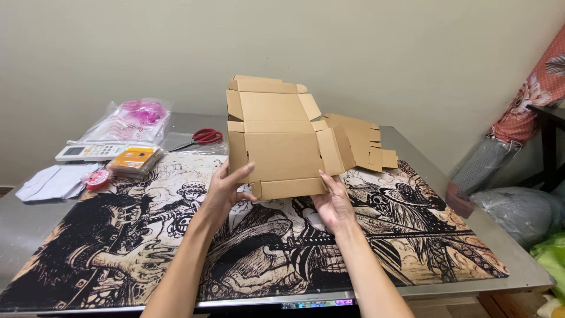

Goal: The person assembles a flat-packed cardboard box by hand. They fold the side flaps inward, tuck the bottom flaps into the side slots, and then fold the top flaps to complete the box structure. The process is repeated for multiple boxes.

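Box: your die-cut cardboard mailer box (276, 138) is held above the printed desk mat (118, 247), mid-desk, tilted up toward you
Progress: judged early; the panels are creased and partly raised, the side flaps splayed, the lid panel standing open, no wall locked yet
Left hand: your left hand (226, 191) grips the lower left corner, thumb on the front face, fingers behind
Right hand: your right hand (332, 203) grips the lower right edge, fingers pressed under the bottom flap
Arms: both forearms reach forward, converging on the box
Nearby: more flat box blanks (365, 138) behind; red-handled scissors (203, 137) at the left rear
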